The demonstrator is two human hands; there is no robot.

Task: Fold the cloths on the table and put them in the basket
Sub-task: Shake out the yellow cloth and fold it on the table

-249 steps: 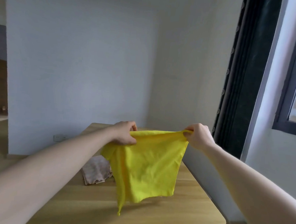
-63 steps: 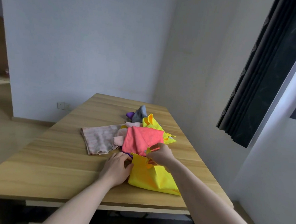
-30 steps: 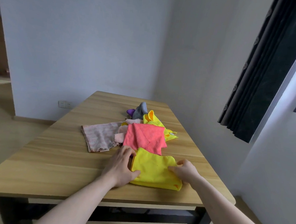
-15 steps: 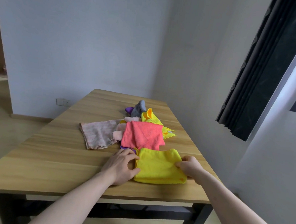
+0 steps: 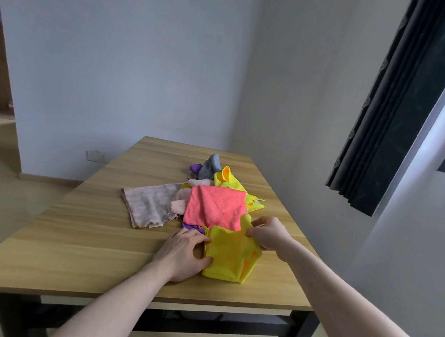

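A partly folded yellow cloth [image 5: 227, 256] lies near the front right of the wooden table [image 5: 83, 238]. My left hand [image 5: 183, 254] grips its left edge, thumb on top and fingers at the fold. My right hand [image 5: 269, 235] pinches the cloth's right part and lifts it over toward the left. Behind it lies a coral pink cloth [image 5: 214, 206], with a pale pink striped cloth [image 5: 150, 203] to its left. No basket is in view.
Further back sits a heap of cloths: yellow [image 5: 228, 181], grey [image 5: 211, 165] and purple [image 5: 195, 168]. A purple edge [image 5: 191, 227] peeks from under the coral cloth. A dark curtain [image 5: 400, 100] hangs at the right. The table's right edge is close to my right forearm.
The yellow cloth was held up spread, then laid down and folded. In the last half second my right hand has lifted the cloth's right side and brought it leftward over the rest.
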